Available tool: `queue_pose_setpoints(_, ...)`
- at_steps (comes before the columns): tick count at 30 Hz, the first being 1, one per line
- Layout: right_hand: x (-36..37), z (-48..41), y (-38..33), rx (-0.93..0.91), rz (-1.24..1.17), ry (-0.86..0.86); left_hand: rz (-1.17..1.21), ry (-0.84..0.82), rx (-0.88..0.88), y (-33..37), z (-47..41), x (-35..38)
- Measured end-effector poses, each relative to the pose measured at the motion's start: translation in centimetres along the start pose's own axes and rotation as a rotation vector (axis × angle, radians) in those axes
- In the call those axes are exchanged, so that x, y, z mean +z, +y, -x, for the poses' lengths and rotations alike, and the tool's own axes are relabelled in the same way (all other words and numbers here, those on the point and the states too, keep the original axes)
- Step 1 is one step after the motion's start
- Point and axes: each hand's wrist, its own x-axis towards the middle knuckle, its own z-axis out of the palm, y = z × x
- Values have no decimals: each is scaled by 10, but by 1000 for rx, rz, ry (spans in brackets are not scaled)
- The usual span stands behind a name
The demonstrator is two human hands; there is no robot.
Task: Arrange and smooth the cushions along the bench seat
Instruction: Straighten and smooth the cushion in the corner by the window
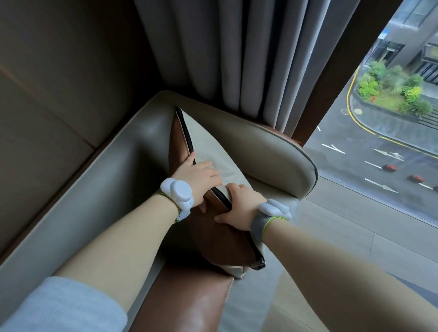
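A two-tone cushion (207, 146), brown on one face and beige on the other with a dark zip edge, stands on its edge on the grey leather seat (127, 169). My left hand (198, 176) grips its top edge, fingers spread over the beige face and thumb on the brown side. Just nearer to me, my right hand (239, 205) clasps the same edge, thumb on the brown face. Both wrists carry white trackers. The cushion's lower near corner rests by the brown leather armrest (189, 307).
A grey padded backrest (270, 148) curves round the seat on the right. Grey curtains (233, 47) hang behind it. A dark panelled wall (34, 98) runs along the left. A large window (387, 146) on the right looks down on a street.
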Motion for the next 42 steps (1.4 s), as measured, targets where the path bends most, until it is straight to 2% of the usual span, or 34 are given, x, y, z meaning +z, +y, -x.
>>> queue_pose_setpoints(4, -15, -1, -1, -56, 22, -28, 11, 158, 31, -2, 4, -2)
queue_pose_setpoints(8, -34, -3, 5, -98, 22, -45, -2, 220, 44, 1, 2, -12)
queue_pose_setpoints(15, -76, -17, 25, -213, 81, -63, 35, 241, -123, 16, -8, -40)
queue_pose_setpoints(20, -67, -31, 38, -234, 109, -99, 115, 187, -128, 20, -25, -26)
queue_pose_setpoints(24, -60, -42, 39, -225, 259, -18, 255, 214, -45, -5, -24, -5)
queue_pose_setpoints(27, -63, -45, 38, -171, 427, 88, 211, 142, -61, -26, -21, 2)
queue_pose_setpoints(32, -53, -43, 28, -136, 344, 207, 130, 86, -161, -42, -33, -1)
queue_pose_setpoints(35, -49, -42, 32, -102, 397, 188, 115, 87, -198, -36, -40, -2)
queue_pose_setpoints(42, -65, -60, 43, -105, 365, 217, 96, 235, -234, -28, -57, -16)
